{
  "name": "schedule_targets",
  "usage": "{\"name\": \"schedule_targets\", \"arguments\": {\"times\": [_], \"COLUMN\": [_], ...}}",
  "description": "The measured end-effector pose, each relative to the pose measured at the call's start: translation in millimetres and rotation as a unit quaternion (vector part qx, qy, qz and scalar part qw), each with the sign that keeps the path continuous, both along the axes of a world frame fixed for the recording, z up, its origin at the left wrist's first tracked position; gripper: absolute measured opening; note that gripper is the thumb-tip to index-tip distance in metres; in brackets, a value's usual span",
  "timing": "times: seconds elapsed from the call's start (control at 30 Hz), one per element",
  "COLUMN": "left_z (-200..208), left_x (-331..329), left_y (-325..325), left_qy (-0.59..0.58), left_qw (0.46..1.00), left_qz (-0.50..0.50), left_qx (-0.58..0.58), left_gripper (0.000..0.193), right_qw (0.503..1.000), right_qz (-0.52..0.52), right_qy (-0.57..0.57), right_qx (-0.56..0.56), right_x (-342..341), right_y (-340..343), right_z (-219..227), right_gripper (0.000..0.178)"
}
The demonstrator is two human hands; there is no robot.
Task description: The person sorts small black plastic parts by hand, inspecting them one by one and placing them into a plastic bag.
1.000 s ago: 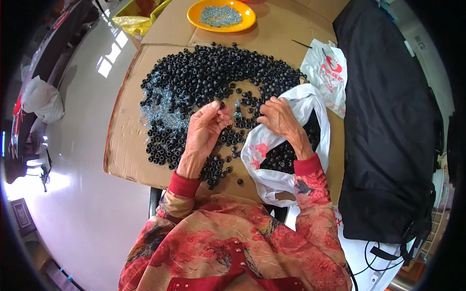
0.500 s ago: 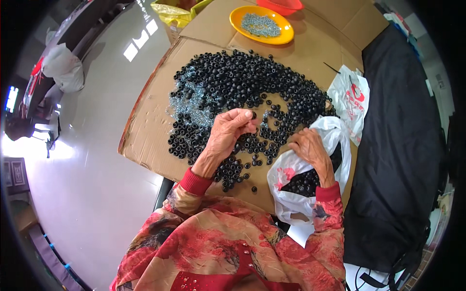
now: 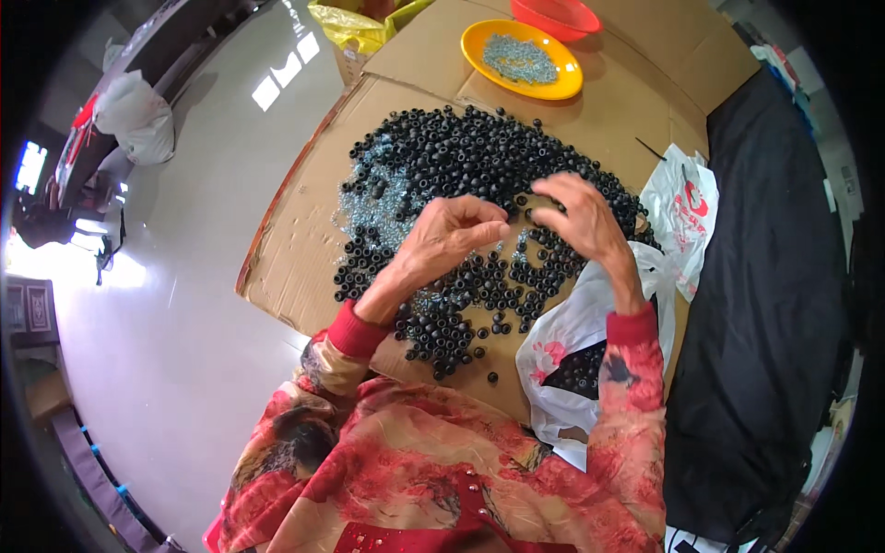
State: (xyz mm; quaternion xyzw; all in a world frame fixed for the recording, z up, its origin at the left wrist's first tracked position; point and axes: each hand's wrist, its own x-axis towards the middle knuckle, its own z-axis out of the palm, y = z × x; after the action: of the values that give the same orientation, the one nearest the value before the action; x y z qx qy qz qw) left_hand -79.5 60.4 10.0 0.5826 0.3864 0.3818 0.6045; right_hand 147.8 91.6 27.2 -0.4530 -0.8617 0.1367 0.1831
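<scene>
My left hand [image 3: 447, 238] hovers over the pile with thumb and fingers pressed together; what it holds, if anything, does not show. Just right of it, my right hand [image 3: 583, 219] is open, thumb and fingers apart, with nothing seen between them. Under both hands spreads a heap of small round black pieces with holes [image 3: 461, 152], like rings or caps. Tiny clear or silvery pieces [image 3: 373, 205] lie among them on the left. By my right forearm, a white plastic bag [image 3: 544, 392] stands open with more black pieces [image 3: 579, 371] inside.
The heap rests on a cardboard sheet [image 3: 286, 240]. At its far side stand a yellow-orange plate [image 3: 475, 64] with small silvery pieces and a red bowl [image 3: 558, 20]. A flattened white bag [image 3: 678, 230] lies on the right, beside a long black fabric cover [image 3: 751, 304].
My right hand has moved from the white bag up and away, beside my left hand, and its fingers have opened. The black piece seen in my left fingertips no longer shows.
</scene>
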Motion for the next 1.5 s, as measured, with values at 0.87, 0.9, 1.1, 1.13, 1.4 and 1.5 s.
{"name": "schedule_targets", "arguments": {"times": [0.87,0.9,1.1,1.13,1.4,1.5], "left_z": [-95.9,-99.3,-92.1,-91.8,-102.9,-105.7], "left_x": [127.4,127.9,141.1,146.1,160.7,158.5], "left_y": [225.8,223.8,201.9,196.4,203.6,208.2], "left_qy": [0.378,0.376,0.358,0.356,0.408,0.402], "left_qw": [0.827,0.827,0.808,0.803,0.771,0.778], "left_qz": [-0.185,-0.187,-0.175,-0.201,-0.238,-0.221], "left_qx": [0.373,0.374,0.434,0.434,0.428,0.43], "left_gripper": [0.016,0.016,0.013,0.013,0.016,0.017], "right_qw": [0.983,0.983,0.976,0.973,1.0,0.999], "right_qz": [0.021,0.017,0.002,0.0,0.0,-0.04], "right_qy": [-0.184,-0.183,-0.219,-0.231,-0.011,0.003], "right_qx": [0.02,0.012,-0.015,-0.024,0.02,0.012], "right_x": [167.4,172.7,193.3,194.9,176.9,163.7], "right_y": [151.9,147.3,122.6,121.3,195.6,237.2], "right_z": [-104.0,-104.9,-94.8,-92.3,-102.3,-116.2], "right_gripper": [0.021,0.02,0.019,0.02,0.019,0.025]}}
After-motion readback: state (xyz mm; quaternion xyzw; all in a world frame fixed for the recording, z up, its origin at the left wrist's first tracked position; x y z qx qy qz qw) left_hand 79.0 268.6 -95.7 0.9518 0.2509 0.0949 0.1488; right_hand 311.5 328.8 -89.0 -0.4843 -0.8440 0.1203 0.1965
